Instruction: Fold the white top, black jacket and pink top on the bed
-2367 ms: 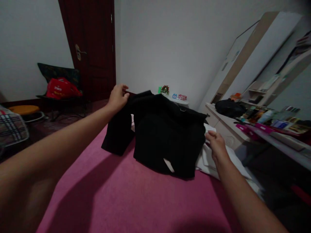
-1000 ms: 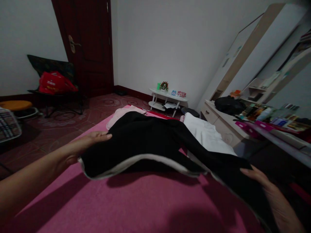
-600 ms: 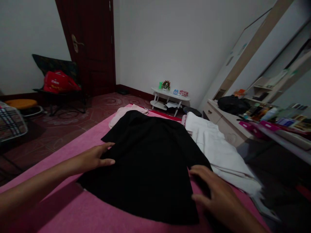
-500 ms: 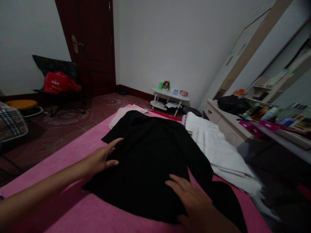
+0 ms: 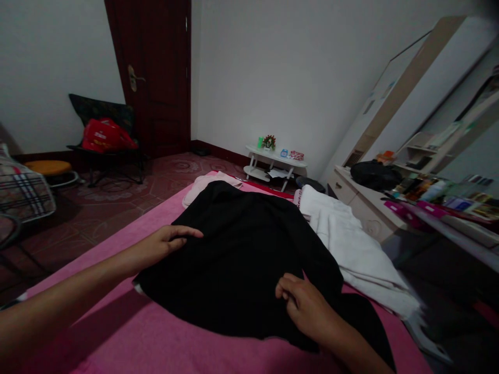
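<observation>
A black garment (image 5: 241, 254) lies spread flat on a pink bed cover (image 5: 156, 332). My left hand (image 5: 166, 243) rests on the garment's left edge, fingers stretched along the cloth. My right hand (image 5: 307, 306) sits on the garment's lower right part, its fingers curled and pinching the black fabric. A black sleeve trails off toward the lower right beside my right forearm.
White cloth (image 5: 346, 244) lies right of the garment and a pale pink cloth (image 5: 206, 182) beyond it. A small white table (image 5: 275, 158) stands by the far wall. A cluttered dresser (image 5: 390, 197) runs along the right. A dark door (image 5: 156, 78), chair with red bag (image 5: 105, 135) and orange stool (image 5: 49, 167) are at left.
The garment was held up, then laid flat on the bed. Both hands pressed on it; now my right hand has curled from flat into a pinch on the fabric.
</observation>
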`<action>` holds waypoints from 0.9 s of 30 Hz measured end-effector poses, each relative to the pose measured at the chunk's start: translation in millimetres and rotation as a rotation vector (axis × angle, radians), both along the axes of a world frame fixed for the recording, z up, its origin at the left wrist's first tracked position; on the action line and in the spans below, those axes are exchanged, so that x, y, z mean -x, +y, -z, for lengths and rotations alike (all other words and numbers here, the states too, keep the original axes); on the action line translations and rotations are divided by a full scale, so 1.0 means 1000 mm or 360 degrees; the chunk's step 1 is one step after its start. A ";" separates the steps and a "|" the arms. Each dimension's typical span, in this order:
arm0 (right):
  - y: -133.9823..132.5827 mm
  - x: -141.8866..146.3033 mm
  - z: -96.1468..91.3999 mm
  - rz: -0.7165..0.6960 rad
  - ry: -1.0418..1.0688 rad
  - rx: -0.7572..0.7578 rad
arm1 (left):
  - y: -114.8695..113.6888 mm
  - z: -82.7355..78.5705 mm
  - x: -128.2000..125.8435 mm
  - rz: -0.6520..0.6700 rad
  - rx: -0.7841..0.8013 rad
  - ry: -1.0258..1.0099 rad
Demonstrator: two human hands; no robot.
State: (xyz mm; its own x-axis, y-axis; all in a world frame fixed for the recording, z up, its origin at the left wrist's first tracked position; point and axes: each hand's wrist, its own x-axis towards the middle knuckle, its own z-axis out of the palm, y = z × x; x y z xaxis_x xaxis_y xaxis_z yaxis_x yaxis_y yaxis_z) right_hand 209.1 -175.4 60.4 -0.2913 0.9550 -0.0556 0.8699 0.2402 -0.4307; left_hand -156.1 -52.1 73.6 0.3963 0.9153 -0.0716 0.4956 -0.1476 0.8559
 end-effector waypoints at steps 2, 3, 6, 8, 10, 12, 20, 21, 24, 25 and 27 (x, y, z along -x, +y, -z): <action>-0.015 0.003 -0.013 -0.0118 -0.0080 0.0161 | 0.001 0.005 0.003 0.0052 -0.0032 0.0014; -0.022 0.005 -0.017 -0.0137 -0.0144 0.0230 | 0.001 0.008 0.003 0.0080 -0.0029 0.0025; -0.029 0.010 -0.014 -0.0035 -0.0340 0.0277 | 0.003 0.015 0.002 0.0155 -0.0004 0.0070; -0.026 0.011 -0.002 0.0065 -0.0396 0.0135 | 0.003 0.016 0.000 0.0190 -0.0040 0.0104; -0.019 0.010 0.013 0.0105 -0.0369 -0.0088 | 0.003 0.014 -0.003 0.0204 -0.0095 0.0138; -0.012 0.005 0.027 0.0092 -0.0281 -0.0285 | 0.002 0.012 -0.007 0.0196 -0.0167 0.0166; 0.002 -0.010 0.000 0.0337 0.0360 -0.0389 | -0.002 -0.003 -0.011 0.0127 -0.0303 0.0222; 0.000 -0.011 -0.012 0.0387 0.0437 -0.0408 | -0.003 -0.007 -0.009 0.0100 -0.0281 0.0191; -0.013 -0.009 -0.048 0.0366 0.0576 -0.0296 | -0.006 -0.021 0.002 0.0097 -0.0174 0.0079; -0.020 -0.007 -0.057 0.0313 0.0571 -0.0177 | -0.006 -0.025 0.006 0.0132 -0.0123 0.0069; -0.032 -0.001 -0.067 0.0184 0.0483 0.0134 | -0.008 -0.028 0.016 0.0285 0.0003 0.0120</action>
State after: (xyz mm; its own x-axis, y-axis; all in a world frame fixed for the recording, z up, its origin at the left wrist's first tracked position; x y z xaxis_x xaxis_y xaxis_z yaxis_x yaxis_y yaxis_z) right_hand 209.6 -207.9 127.7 -0.1966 0.9784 -0.0632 0.7183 0.0999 -0.6886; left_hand -172.0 -60.6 101.2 0.5461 0.8306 -0.1088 0.5245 -0.2377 0.8176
